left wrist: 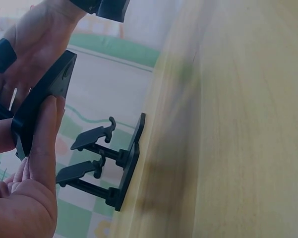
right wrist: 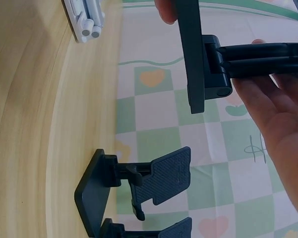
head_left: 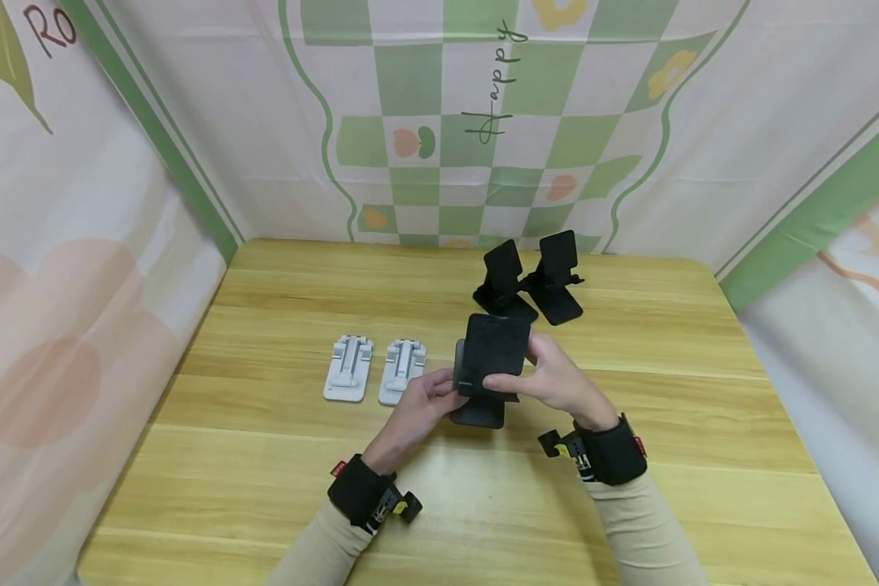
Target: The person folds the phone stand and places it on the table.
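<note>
Both hands hold a black folding phone stand (head_left: 494,352) above the middle of the table. My left hand (head_left: 426,404) grips its flat base (left wrist: 47,94) between thumb and fingers. Around the upper plate curls my right hand (head_left: 560,381), its thumb on the face and its fingers behind. In the right wrist view, a twin-bar arm (right wrist: 265,58) joins the base to the part by the right palm. Two white folded stands (head_left: 348,370) lie flat to the left; the nearer one (head_left: 403,368) is close to my left fingers.
Two more black stands (head_left: 504,277) (head_left: 557,273) stand unfolded near the table's back edge, side by side, beyond my right hand. The wooden table (head_left: 264,480) meets a patterned cloth (head_left: 410,81) at the back. Each wrist wears a black strap (head_left: 611,450) with a small camera.
</note>
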The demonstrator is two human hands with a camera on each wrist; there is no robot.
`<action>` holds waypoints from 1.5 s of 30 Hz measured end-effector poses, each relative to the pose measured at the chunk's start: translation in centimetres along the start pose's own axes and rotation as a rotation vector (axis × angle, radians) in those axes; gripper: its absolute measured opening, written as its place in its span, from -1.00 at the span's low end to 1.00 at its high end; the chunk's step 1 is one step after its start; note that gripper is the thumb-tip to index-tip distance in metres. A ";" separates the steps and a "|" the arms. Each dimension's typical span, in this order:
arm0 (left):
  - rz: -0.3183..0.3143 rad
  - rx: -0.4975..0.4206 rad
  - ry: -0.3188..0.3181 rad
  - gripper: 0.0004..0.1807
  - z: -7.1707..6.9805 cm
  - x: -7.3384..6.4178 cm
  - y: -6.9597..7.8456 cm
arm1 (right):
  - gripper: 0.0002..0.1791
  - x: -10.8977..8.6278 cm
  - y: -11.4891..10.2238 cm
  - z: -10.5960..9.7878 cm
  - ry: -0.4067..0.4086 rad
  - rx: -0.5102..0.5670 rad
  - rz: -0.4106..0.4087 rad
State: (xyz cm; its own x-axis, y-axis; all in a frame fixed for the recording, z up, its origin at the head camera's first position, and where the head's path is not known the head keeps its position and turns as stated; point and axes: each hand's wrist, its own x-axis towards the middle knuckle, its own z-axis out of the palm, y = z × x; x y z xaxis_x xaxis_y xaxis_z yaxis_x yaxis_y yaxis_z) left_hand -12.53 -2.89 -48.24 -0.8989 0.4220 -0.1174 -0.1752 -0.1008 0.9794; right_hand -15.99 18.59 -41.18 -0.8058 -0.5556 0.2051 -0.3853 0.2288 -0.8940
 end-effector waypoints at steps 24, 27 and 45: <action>0.016 -0.022 -0.034 -0.50 0.1 -0.1 0.0 | -0.47 0.2 0.9 0.4 0.095 -0.033 -0.021; 0.017 -0.024 -0.038 -0.49 0.1 -0.2 -0.1 | -0.43 0.3 1.1 0.5 0.109 -0.042 -0.046; 0.011 -0.009 -0.039 -0.47 0.2 -0.3 -0.1 | -0.50 0.5 -0.3 1.1 0.209 -0.141 -0.189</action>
State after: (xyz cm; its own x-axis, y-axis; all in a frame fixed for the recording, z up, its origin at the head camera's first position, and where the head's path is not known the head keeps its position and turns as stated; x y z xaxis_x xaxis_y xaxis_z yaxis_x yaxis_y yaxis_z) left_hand -12.11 -2.79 -48.28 -0.8846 0.4555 -0.1002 -0.1692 -0.1133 0.9790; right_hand -15.81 17.37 -41.27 -0.7835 -0.4258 0.4525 -0.5836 0.2543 -0.7712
